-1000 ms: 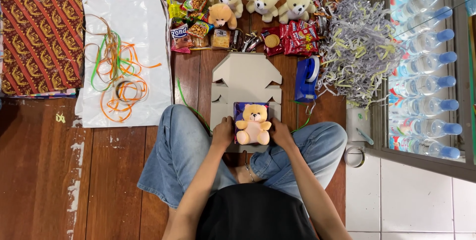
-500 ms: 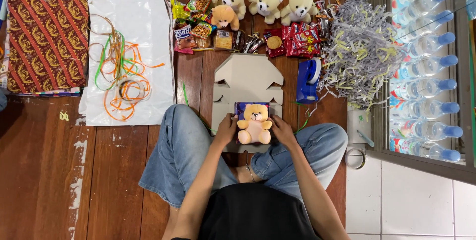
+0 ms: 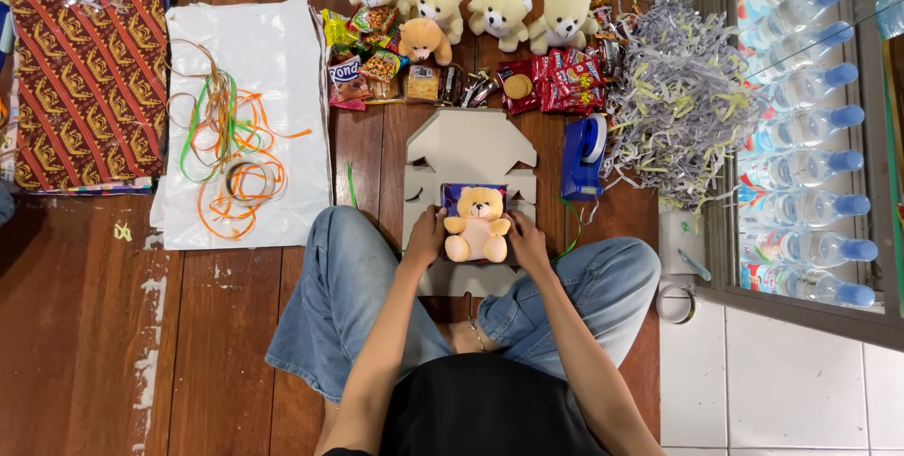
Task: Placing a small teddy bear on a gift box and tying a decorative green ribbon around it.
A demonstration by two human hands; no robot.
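A tan bear (image 3: 477, 223) sits on a purple packet (image 3: 459, 194) atop the flat cardboard box (image 3: 468, 150), between both hands. The left hand (image 3: 427, 236) cups its left side, the right hand (image 3: 527, 241) its right, fingers closed against it. A blue tape dispenser (image 3: 583, 156) stands right of the box.

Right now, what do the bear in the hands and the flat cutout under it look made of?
The small bear: soft plush, going by its fuzzy matte peach surface and rounded stuffed limbs. The flat cutout: likely cardboard or thick paperboard, being stiff, matte beige, with clean die-cut edges and notches.
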